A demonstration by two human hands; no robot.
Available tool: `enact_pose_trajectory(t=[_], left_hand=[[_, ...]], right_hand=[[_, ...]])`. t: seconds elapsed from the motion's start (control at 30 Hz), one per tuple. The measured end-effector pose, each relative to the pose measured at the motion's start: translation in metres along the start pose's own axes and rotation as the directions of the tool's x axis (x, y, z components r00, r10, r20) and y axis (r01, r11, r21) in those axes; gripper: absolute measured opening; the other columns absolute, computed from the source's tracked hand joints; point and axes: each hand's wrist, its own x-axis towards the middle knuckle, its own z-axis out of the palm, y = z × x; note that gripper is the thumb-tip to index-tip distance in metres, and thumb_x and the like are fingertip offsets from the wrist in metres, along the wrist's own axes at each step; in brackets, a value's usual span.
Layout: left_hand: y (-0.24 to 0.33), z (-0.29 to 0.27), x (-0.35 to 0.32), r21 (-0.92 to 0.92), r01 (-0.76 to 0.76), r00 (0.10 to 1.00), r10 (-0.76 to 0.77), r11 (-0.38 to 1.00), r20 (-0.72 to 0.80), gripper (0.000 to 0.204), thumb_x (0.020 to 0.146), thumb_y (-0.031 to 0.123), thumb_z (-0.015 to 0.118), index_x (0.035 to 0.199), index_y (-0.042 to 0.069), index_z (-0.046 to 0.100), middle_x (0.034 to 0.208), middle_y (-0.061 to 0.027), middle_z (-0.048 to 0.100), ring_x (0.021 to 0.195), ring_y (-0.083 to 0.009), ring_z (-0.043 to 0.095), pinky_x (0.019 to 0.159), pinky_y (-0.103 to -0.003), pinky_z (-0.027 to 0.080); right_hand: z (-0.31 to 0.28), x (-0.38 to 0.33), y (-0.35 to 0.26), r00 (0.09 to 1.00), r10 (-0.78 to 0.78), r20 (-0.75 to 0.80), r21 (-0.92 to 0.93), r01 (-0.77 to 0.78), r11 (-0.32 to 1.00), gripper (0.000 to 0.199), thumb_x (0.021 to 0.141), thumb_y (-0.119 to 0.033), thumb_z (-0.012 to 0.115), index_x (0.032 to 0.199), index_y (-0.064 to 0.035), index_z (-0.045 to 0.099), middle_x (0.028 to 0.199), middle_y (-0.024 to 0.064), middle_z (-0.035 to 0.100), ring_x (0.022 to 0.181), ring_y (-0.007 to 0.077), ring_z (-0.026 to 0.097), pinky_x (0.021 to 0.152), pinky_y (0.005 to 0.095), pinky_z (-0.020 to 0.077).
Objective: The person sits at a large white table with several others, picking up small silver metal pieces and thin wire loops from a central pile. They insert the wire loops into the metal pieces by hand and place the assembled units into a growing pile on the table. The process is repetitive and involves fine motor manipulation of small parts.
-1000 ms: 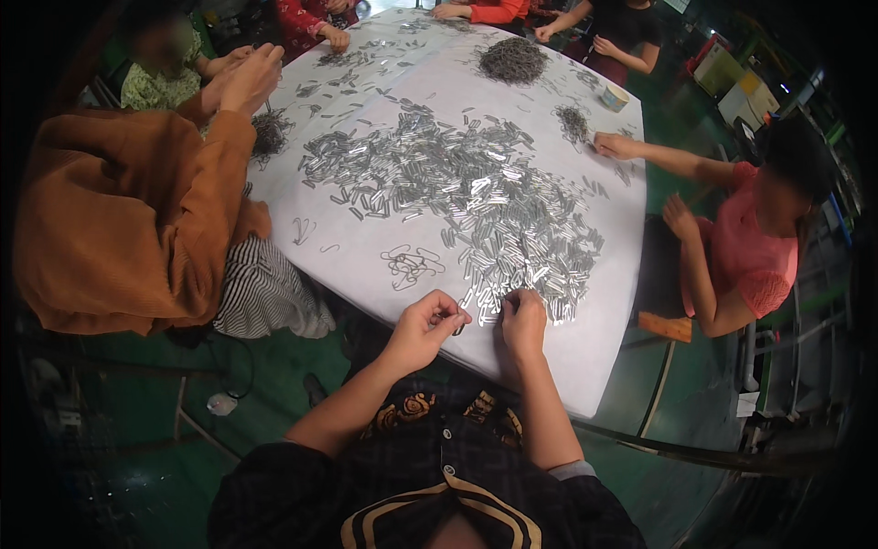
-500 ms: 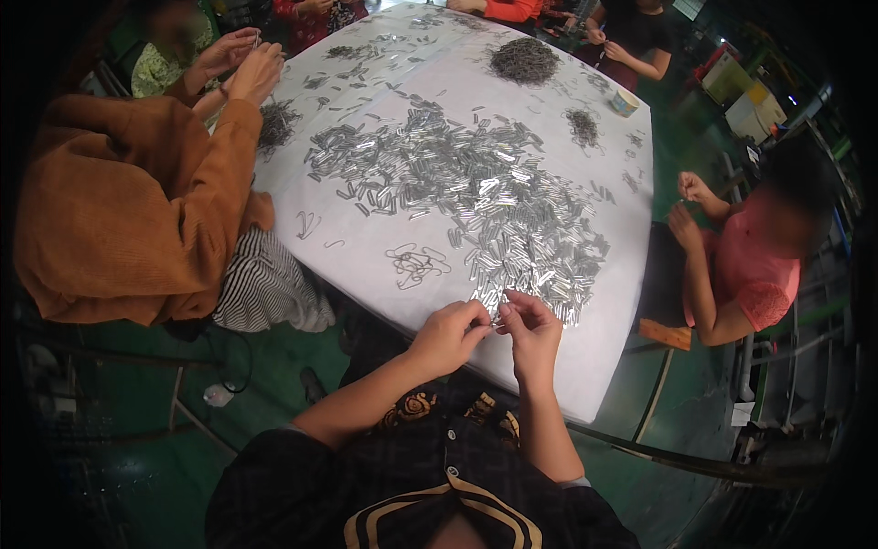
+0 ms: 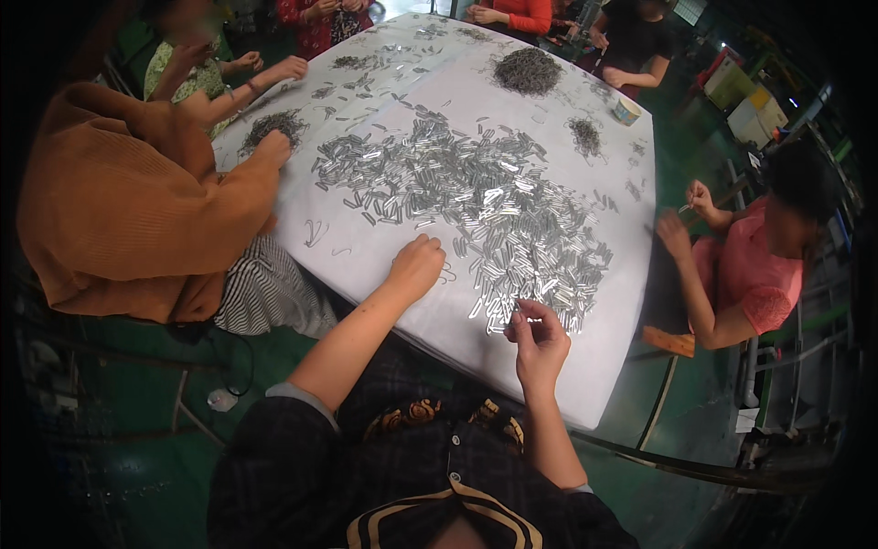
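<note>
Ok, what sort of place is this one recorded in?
Probably a workshop or small factory floor: several people sit round a big white table heaped with small shiny metal pieces, sorting by hand, on a green floor.

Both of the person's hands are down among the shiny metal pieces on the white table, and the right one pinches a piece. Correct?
Not quite. In the head view only the right hand is pinching a metal piece at the edge of the pile of metal pieces; the left hand rests on a wire hook on the bare white table.

Single head-worn fisheye, looking steeply down over own forearms onto white table (image 3: 366, 265), co-workers at rim.
</note>
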Motion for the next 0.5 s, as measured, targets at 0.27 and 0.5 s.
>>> enact_pose_trajectory(t=[0.27, 0.5], left_hand=[[0.013, 0.001, 0.023, 0.195, -0.098, 0.979, 0.059, 0.976, 0.197, 0.006, 0.068, 0.005, 0.063, 0.070, 0.003, 0.067, 0.077, -0.0097, 0.064, 0.079, -0.0272, 0.063, 0.064, -0.036, 0.053], [0.018, -0.016, 0.008, -0.387, 0.251, 0.959, -0.283, 0.887, -0.026, 0.006, 0.074, 0.005, 0.065, 0.080, 0.002, 0.066, 0.079, -0.0107, 0.065, 0.071, -0.0203, 0.062, 0.065, -0.031, 0.051]], right_hand=[[-0.009, -0.003, 0.002, 1.000, -0.013, 0.016, -0.055, 0.014, 0.998, 0.018, 0.086, 0.002, 0.063, 0.104, 0.0034, 0.063, 0.084, 0.0051, 0.063, 0.070, 0.0098, 0.062, 0.063, 0.0243, 0.0552], [-0.009, -0.009, -0.002, 0.998, -0.041, 0.048, -0.081, 0.044, 0.996, 0.026, 0.083, 0.005, 0.061, 0.108, 0.0001, 0.062, 0.085, 0.0066, 0.065, 0.069, 0.0111, 0.065, 0.062, 0.0226, 0.0508]])
